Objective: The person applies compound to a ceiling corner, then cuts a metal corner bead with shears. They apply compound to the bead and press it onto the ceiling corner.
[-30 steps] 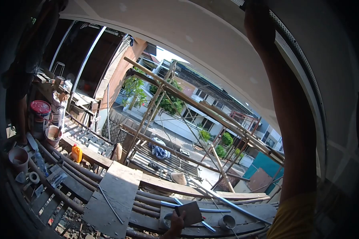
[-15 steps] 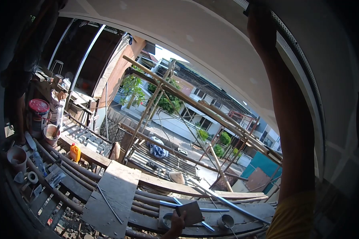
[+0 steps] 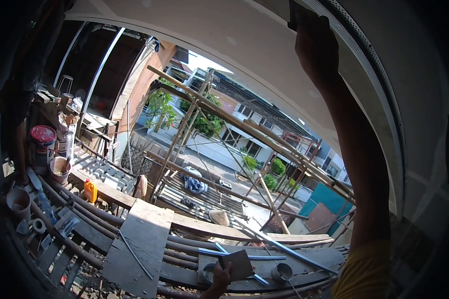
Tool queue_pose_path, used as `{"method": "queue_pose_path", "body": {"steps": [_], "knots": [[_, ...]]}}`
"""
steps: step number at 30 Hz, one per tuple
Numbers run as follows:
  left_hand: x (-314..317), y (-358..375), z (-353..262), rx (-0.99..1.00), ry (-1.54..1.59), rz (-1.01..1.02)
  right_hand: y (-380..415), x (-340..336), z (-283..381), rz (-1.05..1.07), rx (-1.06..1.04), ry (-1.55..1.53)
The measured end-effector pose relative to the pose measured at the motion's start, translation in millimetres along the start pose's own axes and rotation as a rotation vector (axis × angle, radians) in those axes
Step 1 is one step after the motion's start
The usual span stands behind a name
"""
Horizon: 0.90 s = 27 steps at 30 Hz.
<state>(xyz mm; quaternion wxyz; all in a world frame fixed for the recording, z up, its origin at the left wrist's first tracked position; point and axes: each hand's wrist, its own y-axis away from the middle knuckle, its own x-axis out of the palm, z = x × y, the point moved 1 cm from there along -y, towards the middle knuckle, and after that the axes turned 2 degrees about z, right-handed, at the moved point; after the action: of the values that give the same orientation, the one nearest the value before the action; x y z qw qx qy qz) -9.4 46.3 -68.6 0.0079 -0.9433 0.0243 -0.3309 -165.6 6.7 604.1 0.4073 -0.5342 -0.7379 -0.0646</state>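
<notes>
Overhead, my right hand [image 3: 318,47] is closed round a dark putty knife [image 3: 298,16], whose blade is at the pale ceiling board [image 3: 219,40]. A perforated metal edge strip [image 3: 356,30] runs just right of that hand. Low in the view, my left hand [image 3: 218,279] grips a flat, dark, square plate [image 3: 238,264] by its edge. What lies on the plate, if anything, is too faint to tell. A small pail [image 3: 208,273] stands partly hidden behind the left hand, and another pail [image 3: 283,272] is to the right of the plate.
Below me are scaffold planks [image 3: 139,239] on poles, with gaps between. Metal strips [image 3: 269,241] lie across them. Buckets [image 3: 60,169], a yellow-orange bottle [image 3: 90,190] and a tape roll [image 3: 39,225] stand left. Bamboo poles [image 3: 234,117] cross ahead. Another person [image 3: 25,84] stands at far left.
My right hand has moved left and slightly down in view with the putty knife, away from the metal strip. My left hand keeps the plate in nearly the same place. The view has shifted slightly.
</notes>
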Motion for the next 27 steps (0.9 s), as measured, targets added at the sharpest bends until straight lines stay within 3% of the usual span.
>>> {"method": "queue_pose_path", "body": {"steps": [3,5,6,7,8,9,11,13,15,17,20,21,24,26,27], "knots": [[4.9,-0.3,-7.4,-0.016,0.077,0.028,0.2,-8.6,1.1,0.103,0.085,-0.107],[2.0,7.1,-16.8,-0.111,0.177,0.055,5.7,-42.5,18.8,0.203,0.129,-0.45],[1.7,9.5,-25.0,-0.127,0.189,0.059,18.2,-56.0,32.6,0.138,0.134,-0.578],[1.1,9.3,-31.8,-0.149,0.2,0.058,31.6,-74.2,42.8,0.282,0.142,-0.726],[0.3,7.6,-37.7,-0.151,0.292,0.088,68.9,-71.7,57.8,0.198,-0.047,-0.52],[-0.8,7.3,-43.3,-0.16,0.384,0.109,88.5,-94.9,74.2,0.181,-0.097,-0.687],[-6.4,4.9,-52.7,-0.254,0.574,0.132,146.3,-146.7,108.0,0.502,-0.112,-0.977],[-11.0,0.3,-65.2,-0.272,0.668,0.172,212.6,-194.5,139.8,0.622,-0.194,-1.185],[-30.4,-16.4,-34.3,-0.267,0.743,0.305,274.8,-241.5,157.2,0.775,-0.075,-1.442],[-24.7,-13.3,-53.6,-0.297,0.698,0.246,322.2,-282.7,164.4,0.939,-0.045,-1.552],[-11.7,-5.9,-76.1,-0.411,0.702,0.22,382.1,-335.4,170.3,1.045,0.045,-1.589],[-8.3,-6.3,-69.6,-0.332,0.671,0.251,400.2,-346.1,166.6,1.064,0.076,-1.598],[19.0,-2.4,-67.7,-0.373,0.53,0.15,443.4,-362.4,149.2,1.04,0.183,-1.416],[9.7,-9.1,-45.7,-0.365,0.668,0.35,476.6,-370.0,133.4,1.159,0.17,-1.297],[9.6,-13.1,-43.4,-0.377,0.649,0.34,494.1,-375.2,125.6,1.213,0.134,-1.239]]}}
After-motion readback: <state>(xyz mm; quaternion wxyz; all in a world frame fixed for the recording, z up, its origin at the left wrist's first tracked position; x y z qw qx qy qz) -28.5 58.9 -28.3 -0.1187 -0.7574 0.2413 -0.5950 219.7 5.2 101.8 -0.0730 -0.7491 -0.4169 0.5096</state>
